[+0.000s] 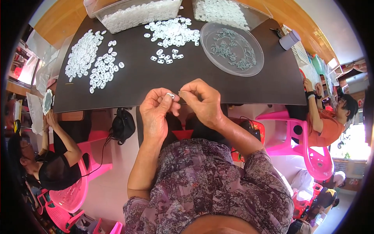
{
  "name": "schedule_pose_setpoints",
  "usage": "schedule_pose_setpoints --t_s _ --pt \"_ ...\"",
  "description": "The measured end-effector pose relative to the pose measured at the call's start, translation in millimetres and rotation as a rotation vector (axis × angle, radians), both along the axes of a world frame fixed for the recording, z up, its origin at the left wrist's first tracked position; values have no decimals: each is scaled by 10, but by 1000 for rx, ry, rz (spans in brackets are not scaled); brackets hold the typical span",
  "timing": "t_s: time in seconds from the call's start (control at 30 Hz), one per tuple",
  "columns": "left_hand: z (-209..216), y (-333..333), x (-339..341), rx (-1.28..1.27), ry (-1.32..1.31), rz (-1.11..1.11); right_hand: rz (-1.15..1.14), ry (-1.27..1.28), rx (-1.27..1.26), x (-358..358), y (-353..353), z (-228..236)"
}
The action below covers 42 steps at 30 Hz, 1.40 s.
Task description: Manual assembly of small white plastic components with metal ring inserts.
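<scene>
Over the near edge of the dark table (148, 76), my two hands are close together but not touching. My left hand (156, 113) pinches a small white plastic piece (170, 95), oval with openings in it, between thumb and fingertips. Beside it on the right, my right hand (205, 102) is closed in a pinch. A tiny bit shows at its fingertips, too small to name. Beyond my hands lies a small group of white pieces (167, 57), with a larger heap of white pieces (173, 32) behind it. A clear round tray (261, 58) holds thin grey-green slivers (233, 48).
Two clear bins, one left (102, 19) and one right (259, 20), stand at the back, full of white pieces. More white ovals (82, 54) are heaped at the left. A grey-purple cup (289, 40) is far right. People sit left (58, 171) and right (331, 126).
</scene>
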<state>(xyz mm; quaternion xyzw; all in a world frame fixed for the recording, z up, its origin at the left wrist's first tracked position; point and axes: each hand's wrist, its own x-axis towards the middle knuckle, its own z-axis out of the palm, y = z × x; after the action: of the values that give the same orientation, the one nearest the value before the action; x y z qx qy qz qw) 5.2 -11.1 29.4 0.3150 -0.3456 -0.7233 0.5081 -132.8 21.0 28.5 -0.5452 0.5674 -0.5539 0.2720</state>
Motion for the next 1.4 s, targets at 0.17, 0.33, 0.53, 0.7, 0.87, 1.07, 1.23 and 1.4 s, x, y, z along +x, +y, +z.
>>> schedule_pose_setpoints --t_s 0.17,0.33,0.53,0.7,0.87,1.07,1.23,1.4 --pt "-43 -4 60 -39 -42 -55 82 -46 164 0 7 91" --pt "-62 5 85 -34 -52 -54 120 -49 194 3 -9 106" --pt "-70 25 114 -71 -124 -53 165 -3 205 10 -14 123" --pt "-46 51 102 -101 -223 -50 185 11 171 8 -15 83" --pt "-35 67 103 -111 -260 -21 198 3 166 16 -21 68" --pt "-51 106 69 -140 -326 14 215 -19 203 20 -14 38" --pt "-105 130 31 -142 -340 39 240 95 209 1 -35 -11" --pt "-101 64 39 -114 -284 48 257 126 208 -15 -113 -16"
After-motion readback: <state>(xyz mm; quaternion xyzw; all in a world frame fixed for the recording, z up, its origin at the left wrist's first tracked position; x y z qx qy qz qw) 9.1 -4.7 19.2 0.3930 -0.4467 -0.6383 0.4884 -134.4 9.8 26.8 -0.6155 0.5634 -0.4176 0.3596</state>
